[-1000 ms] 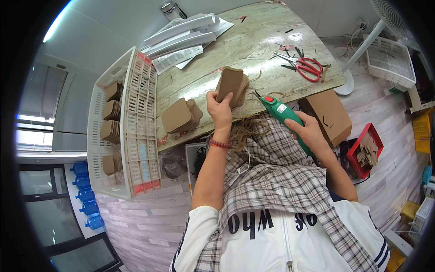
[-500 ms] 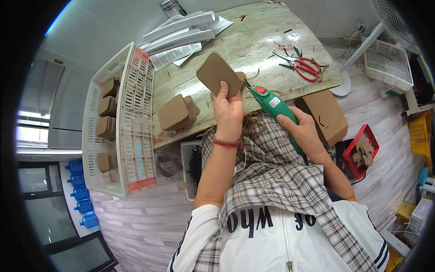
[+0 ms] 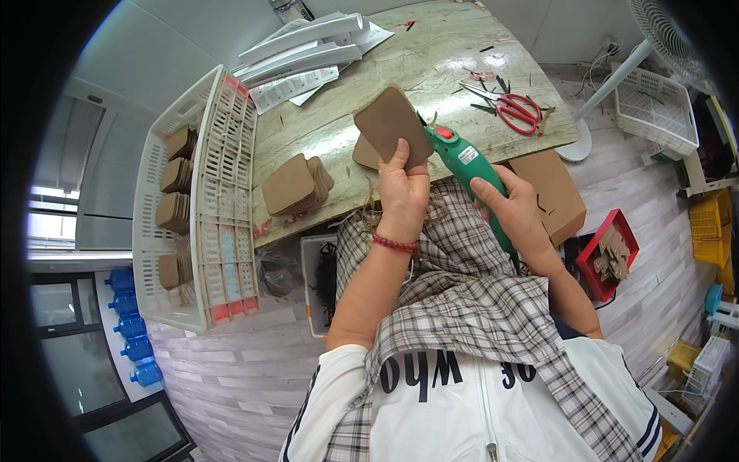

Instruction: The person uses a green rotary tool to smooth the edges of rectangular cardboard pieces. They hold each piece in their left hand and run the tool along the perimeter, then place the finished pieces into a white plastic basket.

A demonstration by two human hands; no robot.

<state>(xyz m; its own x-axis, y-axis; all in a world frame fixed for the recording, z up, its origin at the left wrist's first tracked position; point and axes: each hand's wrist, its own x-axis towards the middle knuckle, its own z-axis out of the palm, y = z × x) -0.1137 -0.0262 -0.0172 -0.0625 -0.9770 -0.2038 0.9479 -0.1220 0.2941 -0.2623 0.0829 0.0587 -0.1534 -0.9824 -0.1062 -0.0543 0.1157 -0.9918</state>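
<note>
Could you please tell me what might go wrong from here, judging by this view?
The tip of the green tool, in the right hand, is at the edge of the brown piece; a slip might mark the piece or catch the left hand holding it. The stack of brown pieces lies close to the table's near edge, so a bump could knock some off.

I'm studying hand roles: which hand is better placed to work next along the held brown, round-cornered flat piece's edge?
Probably the right hand: it grips the green, red-buttoned tool, tip beside the brown piece; the left hand holds that piece.
</note>
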